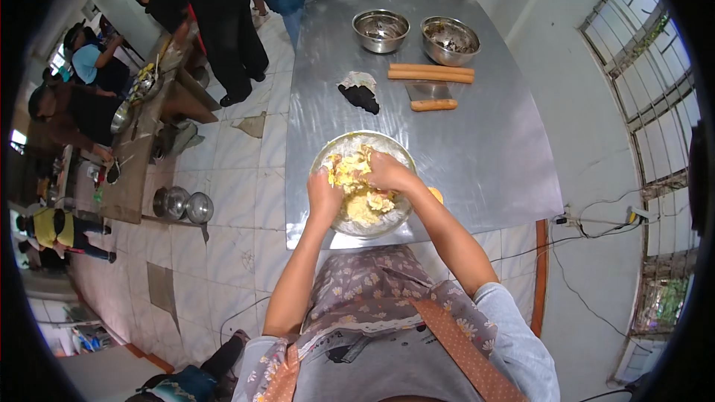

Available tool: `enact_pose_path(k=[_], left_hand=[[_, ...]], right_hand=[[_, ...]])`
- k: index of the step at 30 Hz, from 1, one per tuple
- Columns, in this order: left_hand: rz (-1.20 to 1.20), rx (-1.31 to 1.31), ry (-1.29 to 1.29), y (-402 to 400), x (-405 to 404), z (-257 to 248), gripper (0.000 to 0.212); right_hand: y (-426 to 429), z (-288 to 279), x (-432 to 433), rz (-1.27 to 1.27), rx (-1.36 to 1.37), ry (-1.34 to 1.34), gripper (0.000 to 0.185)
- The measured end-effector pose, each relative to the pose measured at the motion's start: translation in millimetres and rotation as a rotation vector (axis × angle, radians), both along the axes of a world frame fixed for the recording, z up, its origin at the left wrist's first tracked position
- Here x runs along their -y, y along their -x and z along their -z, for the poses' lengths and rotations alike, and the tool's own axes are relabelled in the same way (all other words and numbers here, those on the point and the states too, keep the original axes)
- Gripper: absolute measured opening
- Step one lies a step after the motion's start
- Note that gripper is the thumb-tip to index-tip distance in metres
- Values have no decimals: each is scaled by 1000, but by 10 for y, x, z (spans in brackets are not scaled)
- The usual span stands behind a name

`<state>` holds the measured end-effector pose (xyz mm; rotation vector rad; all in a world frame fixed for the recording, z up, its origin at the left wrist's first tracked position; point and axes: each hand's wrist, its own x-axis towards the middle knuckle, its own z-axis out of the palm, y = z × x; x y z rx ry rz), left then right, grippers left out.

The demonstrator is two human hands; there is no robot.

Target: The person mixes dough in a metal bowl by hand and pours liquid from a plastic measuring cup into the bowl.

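A metal mixing bowl (403, 152) dusted with flour stands at the near edge of the steel table. Crumbly yellow dough (363, 209) lies inside it, with loose flour along the wall. My left hand (325, 191) reaches in over the left side, its fingers curled into a raised lump of the dough. From the right, my right hand (386, 171) grips the same lump, and bits of dough stick to its fingers. The fingertips of both hands are partly hidden by dough. A small orange-yellow thing (435, 195) shows beside the bowl, partly behind my right forearm.
On the steel table (480, 178) beyond lie a dough scraper (433, 104), two wooden rolling pins (430, 73), and a black cloth-like item with clear plastic (359, 92). Two metal bowls (381, 32) with dark residue stand farther off. Several people work around a wooden table (125, 192) leftward. Cables (581, 234) hang at right.
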<state>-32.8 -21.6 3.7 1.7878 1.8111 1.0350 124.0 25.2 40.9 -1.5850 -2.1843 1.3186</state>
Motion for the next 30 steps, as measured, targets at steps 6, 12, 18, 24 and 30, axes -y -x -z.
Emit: enact_pose_path(k=[6, 12, 18, 24, 30], left_hand=[[-37, -23, -27, 8, -99, 137, 21], [-76, -154, 61, 52, -121, 443, 32], [-107, 24, 341, 6, -291, 715, 41], [-45, 339, 483, 89, -307, 1192, 43], [-94, 1198, 520, -82, -273, 1189, 54]], right_hand=[[70, 348, -50, 384, -116, -77, 41], [137, 605, -64, 165, -82, -302, 43], [105, 489, -172, 206, 287, -282, 62], [228, 1068, -150, 100, 132, -177, 70], [157, 1249, -129, 273, -221, -44, 75]])
